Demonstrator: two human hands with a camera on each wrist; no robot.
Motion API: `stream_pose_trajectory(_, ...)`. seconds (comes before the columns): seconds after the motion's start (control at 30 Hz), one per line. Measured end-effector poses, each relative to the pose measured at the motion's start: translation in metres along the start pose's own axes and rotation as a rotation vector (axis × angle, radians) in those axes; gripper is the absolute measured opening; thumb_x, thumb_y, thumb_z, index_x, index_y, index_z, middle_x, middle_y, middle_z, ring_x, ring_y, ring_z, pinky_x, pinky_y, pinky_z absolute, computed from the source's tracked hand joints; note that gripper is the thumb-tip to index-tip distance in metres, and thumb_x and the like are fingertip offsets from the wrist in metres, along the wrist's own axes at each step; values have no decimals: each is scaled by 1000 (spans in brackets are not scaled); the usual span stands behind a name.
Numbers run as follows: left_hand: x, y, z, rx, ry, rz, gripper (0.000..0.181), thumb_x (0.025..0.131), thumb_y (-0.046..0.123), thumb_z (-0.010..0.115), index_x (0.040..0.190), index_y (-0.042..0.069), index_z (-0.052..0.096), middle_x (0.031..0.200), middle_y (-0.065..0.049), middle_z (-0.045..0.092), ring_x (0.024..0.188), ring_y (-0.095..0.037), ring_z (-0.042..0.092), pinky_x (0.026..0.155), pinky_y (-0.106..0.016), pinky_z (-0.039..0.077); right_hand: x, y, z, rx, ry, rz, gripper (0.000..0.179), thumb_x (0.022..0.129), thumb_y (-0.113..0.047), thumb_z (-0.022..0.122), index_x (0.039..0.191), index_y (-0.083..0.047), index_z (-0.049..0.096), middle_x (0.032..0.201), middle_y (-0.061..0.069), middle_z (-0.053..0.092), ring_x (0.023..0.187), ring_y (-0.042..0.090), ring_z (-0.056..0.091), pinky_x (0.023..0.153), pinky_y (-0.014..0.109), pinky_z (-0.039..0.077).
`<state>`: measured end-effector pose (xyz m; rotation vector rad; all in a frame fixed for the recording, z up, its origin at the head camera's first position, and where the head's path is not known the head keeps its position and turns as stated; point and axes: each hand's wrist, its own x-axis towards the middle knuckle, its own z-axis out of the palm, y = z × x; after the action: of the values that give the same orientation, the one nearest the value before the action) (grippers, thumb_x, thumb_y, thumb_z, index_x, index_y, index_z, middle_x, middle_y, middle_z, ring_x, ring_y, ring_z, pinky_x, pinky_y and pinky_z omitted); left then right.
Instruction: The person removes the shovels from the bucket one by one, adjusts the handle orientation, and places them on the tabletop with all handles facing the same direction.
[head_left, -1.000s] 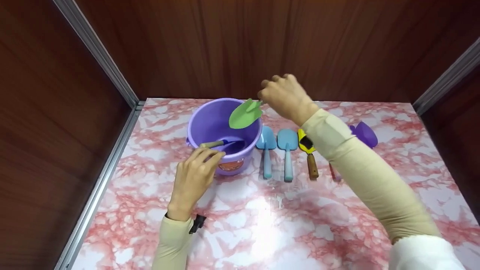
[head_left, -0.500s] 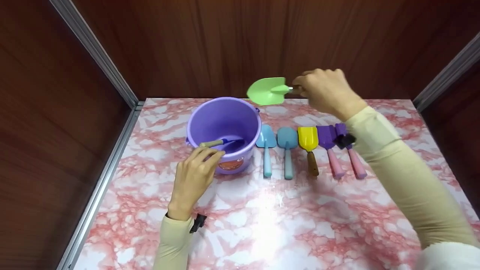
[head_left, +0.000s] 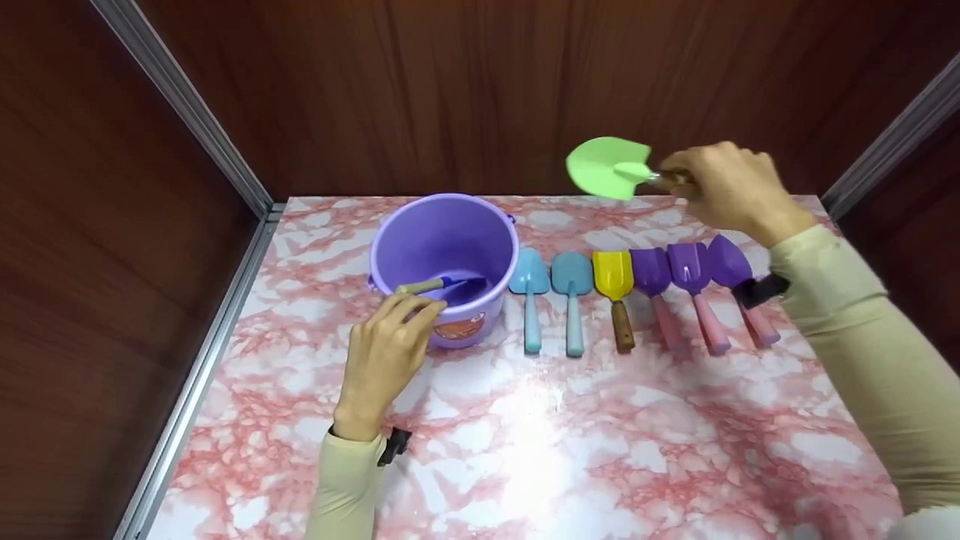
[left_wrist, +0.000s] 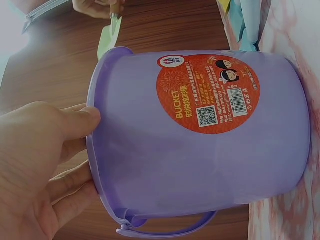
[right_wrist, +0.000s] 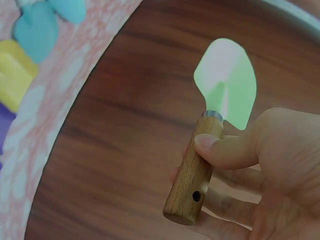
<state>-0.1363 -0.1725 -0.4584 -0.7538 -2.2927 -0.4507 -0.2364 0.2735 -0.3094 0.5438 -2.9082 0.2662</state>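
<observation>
My right hand [head_left: 731, 187] grips the wooden handle [right_wrist: 192, 170] of a small green trowel [head_left: 609, 166], thumb along the handle near the metal collar. It is held up in the air toward the back right, blade pointing left. At the purple bucket [head_left: 480, 322], my left hand [head_left: 386, 349] pinches the near left rim, thumb outside and fingers over the edge in the left wrist view. Inside the upright bucket lies a tool with a beige handle [head_left: 421, 286] and a blue neck; its blade is partly hidden.
Right of the bucket, a row of trowels lies on the marbled table [head_left: 630, 435]: two light blue trowels [head_left: 573, 274], a yellow one [head_left: 613, 274] with a brown handle, and three purple ones [head_left: 688, 266] with pink handles. Dark wood panels [head_left: 480, 90] enclose the back and sides.
My right hand has carried the green trowel up and rightward, from over the bucket to above the right end of the row, uncovering the purple trowels. My left hand stays at the rim.
</observation>
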Motion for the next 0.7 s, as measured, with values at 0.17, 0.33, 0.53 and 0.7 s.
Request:
stream_pose_trajectory(0.17,0,-1,-1,-5,-4,-7,19,97,10,78,114,15,81,111,-6,80,114,-34,75,76,-41,69,-15,27,-2,67,-11,84,32,98,-7,66,130,-6,75,113,20,78,94,40,71,63,54,53)
stream_pose_trajectory(0.33,-1,-1,-1,2,6,-3,17,98,11,77,114,16,82,110,-5,81,115,-34,75,73,-41,69,-30,54,1,158,-14,193,30,101,-17,67,129,-9,75,112,20,78,102,38,69,74,62,49)
stream_pose_trajectory(0.53,-2,-2,-1,2,9,-1,18,97,11,77,114,16,81,111,-5,80,116,-35,74,73,-42,69,-44,85,14,233,-5,301,40,104,-36,66,128,-5,75,119,28,76,108,49,70,84,71,48)
stream_pose_trajectory(0.7,-3,-1,-2,-1,5,-4,20,96,9,78,114,16,81,111,-6,80,115,-35,75,77,-42,69,-57,107,26,247,-14,364,52,104,-49,64,132,-7,75,123,28,74,101,34,75,83,70,50)
